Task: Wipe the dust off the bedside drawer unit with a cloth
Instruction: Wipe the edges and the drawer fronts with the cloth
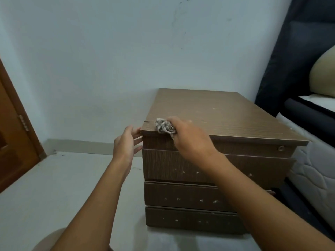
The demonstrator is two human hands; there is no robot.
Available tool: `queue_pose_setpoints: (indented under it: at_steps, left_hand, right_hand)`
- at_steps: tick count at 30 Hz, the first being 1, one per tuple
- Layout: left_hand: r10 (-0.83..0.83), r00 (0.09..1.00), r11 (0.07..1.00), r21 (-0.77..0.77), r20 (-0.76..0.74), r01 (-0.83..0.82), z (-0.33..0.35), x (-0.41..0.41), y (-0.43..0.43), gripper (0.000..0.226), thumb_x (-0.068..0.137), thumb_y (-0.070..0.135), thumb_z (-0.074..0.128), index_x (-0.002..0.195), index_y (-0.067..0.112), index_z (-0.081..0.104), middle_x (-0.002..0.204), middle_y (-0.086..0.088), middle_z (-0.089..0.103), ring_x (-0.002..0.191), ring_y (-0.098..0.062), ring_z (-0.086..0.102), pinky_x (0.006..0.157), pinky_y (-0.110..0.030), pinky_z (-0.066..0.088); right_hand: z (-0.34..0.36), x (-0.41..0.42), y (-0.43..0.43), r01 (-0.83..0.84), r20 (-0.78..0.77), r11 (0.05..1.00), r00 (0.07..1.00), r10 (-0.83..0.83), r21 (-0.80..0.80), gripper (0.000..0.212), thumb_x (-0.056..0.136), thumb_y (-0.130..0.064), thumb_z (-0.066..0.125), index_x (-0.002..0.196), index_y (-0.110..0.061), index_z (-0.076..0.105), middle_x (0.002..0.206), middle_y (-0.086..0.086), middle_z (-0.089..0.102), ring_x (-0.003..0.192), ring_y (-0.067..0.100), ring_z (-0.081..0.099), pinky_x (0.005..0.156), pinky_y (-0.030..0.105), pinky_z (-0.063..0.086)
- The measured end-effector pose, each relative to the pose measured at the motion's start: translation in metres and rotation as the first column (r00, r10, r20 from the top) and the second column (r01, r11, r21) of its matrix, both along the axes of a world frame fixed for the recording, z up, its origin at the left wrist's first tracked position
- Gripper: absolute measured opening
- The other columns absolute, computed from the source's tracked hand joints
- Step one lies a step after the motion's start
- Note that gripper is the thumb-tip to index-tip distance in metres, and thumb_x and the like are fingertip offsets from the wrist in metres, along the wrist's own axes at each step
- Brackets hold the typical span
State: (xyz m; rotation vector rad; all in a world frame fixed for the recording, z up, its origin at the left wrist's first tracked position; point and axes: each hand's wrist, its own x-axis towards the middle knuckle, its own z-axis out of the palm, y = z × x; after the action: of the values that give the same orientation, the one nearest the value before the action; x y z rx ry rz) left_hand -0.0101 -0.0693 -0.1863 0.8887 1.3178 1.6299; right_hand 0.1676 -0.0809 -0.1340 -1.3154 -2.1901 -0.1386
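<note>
Right hand (188, 136) is gripping a bunched checked cloth (164, 126), pressing it on the front-left corner atop the drawer unit (217, 113). Left hand (126, 144), fingers fairly straight, is touching the unit's left edge, probably steadying it. The unit is standing on the floor (54, 187), just beside the bed (315, 174). Pale specks are showing on the top and on the drawer fronts (181, 196), so wiping looks barely begun: most of the top, the fronts and the sides are left.
</note>
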Motion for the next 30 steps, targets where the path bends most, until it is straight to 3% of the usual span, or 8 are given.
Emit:
queue_pose_setpoints:
  at_steps: [2,7,12,16,20,23,27,30]
  left_hand:
    - [0.052,0.999,0.998,0.027,0.011,-0.052,-0.001,0.008,-0.003,0.032,0.095,0.036,0.04,0.096,0.023,0.07,0.095,0.005,0.074,0.092,-0.01,0.068,0.072,-0.029,0.053]
    - [0.161,0.987,0.987,0.015,0.005,-0.161,-0.003,0.016,-0.007,0.025,0.087,0.036,0.051,0.078,0.021,0.071,0.08,0.002,0.072,0.079,-0.012,0.068,0.065,-0.028,0.051]
    - [0.148,0.97,0.986,-0.049,-0.193,-0.16,-0.024,0.019,-0.006,0.022,0.092,0.038,0.052,0.077,0.027,0.065,0.083,0.006,0.067,0.083,-0.013,0.062,0.077,-0.036,0.051]
    - [0.167,0.948,0.975,-0.1,-0.271,-0.2,-0.043,0.029,-0.01,0.024,0.095,0.037,0.05,0.087,0.021,0.065,0.081,-0.002,0.061,0.08,-0.018,0.056,0.069,-0.032,0.045]
    - [0.224,0.948,0.959,-0.12,-0.227,-0.255,-0.058,0.044,-0.017,0.033,0.093,0.049,0.051,0.077,0.022,0.061,0.073,-0.001,0.059,0.071,-0.016,0.056,0.059,-0.029,0.042]
    - [0.274,0.947,0.942,-0.154,-0.167,-0.299,-0.063,0.05,-0.016,0.039,0.088,0.056,0.053,0.085,0.019,0.065,0.078,-0.001,0.062,0.074,-0.015,0.058,0.066,-0.032,0.043]
    - [0.321,0.941,0.926,-0.175,-0.106,-0.336,-0.064,0.054,-0.011,0.034,0.084,0.055,0.057,0.077,0.021,0.062,0.075,0.003,0.061,0.076,-0.015,0.058,0.067,-0.032,0.042]
    - [0.348,0.931,0.916,-0.168,-0.111,-0.363,-0.064,0.06,-0.007,0.039,0.08,0.055,0.058,0.092,0.018,0.063,0.084,0.002,0.062,0.08,-0.017,0.058,0.068,-0.033,0.042]
  right_hand:
    - [-0.008,-0.005,-0.007,-0.053,0.006,0.999,0.999,0.053,-0.013,0.041,0.095,-0.013,0.046,0.134,-0.025,0.047,0.12,0.002,0.063,0.101,0.023,0.057,0.078,0.035,0.042]
    - [-0.024,0.005,-0.04,-0.299,-0.159,0.952,0.945,0.285,-0.067,0.045,0.091,-0.02,0.053,0.132,-0.035,0.042,0.124,-0.008,0.06,0.101,0.013,0.06,0.079,0.034,0.05]
    - [-0.052,0.04,-0.06,-0.272,-0.552,0.946,0.823,0.133,-0.178,0.041,0.094,-0.021,0.045,0.13,-0.042,0.046,0.122,-0.018,0.059,0.109,-0.001,0.055,0.092,0.033,0.052]
    - [-0.072,0.07,-0.068,-0.241,-0.714,0.951,0.7,0.031,-0.195,0.037,0.098,-0.018,0.044,0.125,-0.042,0.052,0.114,-0.021,0.063,0.107,-0.004,0.058,0.087,0.022,0.052]
    - [-0.085,0.1,-0.071,-0.085,-0.745,0.977,0.661,-0.092,-0.196,0.04,0.097,-0.012,0.044,0.127,-0.036,0.053,0.115,-0.021,0.062,0.107,-0.007,0.057,0.087,0.019,0.049]
    - [-0.09,0.126,-0.073,0.091,-0.718,0.979,0.668,-0.196,-0.182,0.041,0.095,-0.011,0.046,0.128,-0.036,0.052,0.115,-0.02,0.061,0.105,-0.008,0.055,0.086,0.019,0.047]
    - [-0.086,0.163,-0.074,0.352,-0.712,0.928,0.621,-0.326,-0.119,0.04,0.096,-0.015,0.048,0.132,-0.033,0.051,0.117,-0.016,0.059,0.103,-0.003,0.054,0.089,0.023,0.045]
    - [-0.067,0.194,-0.068,0.52,-0.731,0.854,0.584,-0.353,0.002,0.039,0.097,-0.013,0.047,0.129,-0.034,0.051,0.111,-0.019,0.055,0.09,-0.007,0.052,0.078,0.017,0.04]
